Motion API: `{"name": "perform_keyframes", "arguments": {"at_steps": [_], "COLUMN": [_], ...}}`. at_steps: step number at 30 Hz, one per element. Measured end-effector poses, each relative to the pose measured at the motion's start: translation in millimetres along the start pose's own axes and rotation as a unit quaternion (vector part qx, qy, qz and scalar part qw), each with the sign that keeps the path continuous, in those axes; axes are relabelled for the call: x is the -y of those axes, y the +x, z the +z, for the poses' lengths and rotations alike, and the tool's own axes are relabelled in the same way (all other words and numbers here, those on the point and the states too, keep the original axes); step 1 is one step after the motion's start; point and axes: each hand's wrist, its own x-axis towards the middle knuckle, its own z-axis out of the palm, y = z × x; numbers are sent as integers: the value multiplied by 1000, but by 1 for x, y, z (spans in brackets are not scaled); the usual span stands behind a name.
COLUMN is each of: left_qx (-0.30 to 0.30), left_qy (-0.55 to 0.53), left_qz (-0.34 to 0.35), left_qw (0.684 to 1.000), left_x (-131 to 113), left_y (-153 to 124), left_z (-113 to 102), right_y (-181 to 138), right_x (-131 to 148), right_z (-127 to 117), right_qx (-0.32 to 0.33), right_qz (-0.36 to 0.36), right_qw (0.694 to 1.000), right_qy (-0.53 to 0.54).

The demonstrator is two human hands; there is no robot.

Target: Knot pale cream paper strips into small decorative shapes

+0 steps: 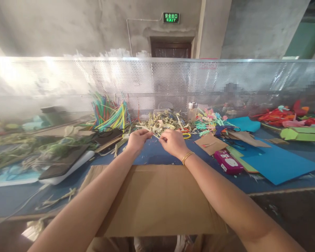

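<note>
Both my hands are raised over the blue table, a short gap apart, with their fingertips pinched. A thin pale strip (155,136) spans the gap between them; its exact kind is too small to make out. My left hand (139,140) pinches the strip's left end. At its other end, my right hand (173,142) has thumb and curled fingers closed on it. Just beyond the hands lies a pile of dry-looking pale green and cream scraps (165,120). Below my forearms a brown cardboard sheet (162,199) rests across my lap and against the table edge.
Colourful pipe-like stems (109,110) stand at back left. A clear bottle (192,111) is behind the scraps. To the right lie a purple box (228,162), blue sheets (280,161) and yellow-handled scissors (186,135). A perforated metal screen (170,80) closes off the back.
</note>
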Motion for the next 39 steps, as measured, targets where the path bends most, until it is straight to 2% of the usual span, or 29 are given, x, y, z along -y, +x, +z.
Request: {"name": "perform_keyframes", "arguments": {"at_steps": [3, 6, 8, 12, 15, 18, 24, 27, 30, 32, 34, 37, 39], "left_qx": [-40, -41, -32, -8, 3, -22, -57, -35, -16, -10, 2, 69, 126], "left_qy": [-53, -125, -166, -190, -197, -187, -166, -151, -72, 23, 114, 195, 220], "left_qz": [-17, -39, -42, -38, -33, -22, 26, 25, 36, 56, 87, 96, 76], "left_qw": [998, 991, 985, 981, 980, 982, 984, 988, 997, 998, 990, 974, 964], "left_x": [-1, -3, -5, -6, -3, -2, -13, -18, -18, -17, -17, -15, -13], "left_y": [-1, -6, -12, -23, -24, -21, -19, -20, -17, -13, -10, -10, -11], "left_z": [1, 9, 17, 30, 34, 31, 24, 21, 15, 9, 2, -4, -3], "right_y": [-4, -7, -8, -6, -4, -4, -5, -7, -9, -9, -6, 0, 3], "right_x": [10, 22, 26, 22, 16, 16, 23, 24, 26, 26, 24, 14, 6], "right_z": [1, 10, 20, 37, 43, 42, 33, 33, 31, 25, 15, 3, 1], "right_qx": [-46, 2, 27, 29, 21, 35, 94, 115, 128, 108, 31, -114, -127], "right_qz": [-2, 2, 56, 131, 148, 142, 120, 98, 78, 66, 52, 13, -6], "right_qw": [999, 999, 992, 956, 928, 908, 900, 902, 922, 944, 964, 971, 972], "right_qy": [5, 46, 107, 260, 341, 392, 408, 405, 357, 304, 259, 210, 197]}}
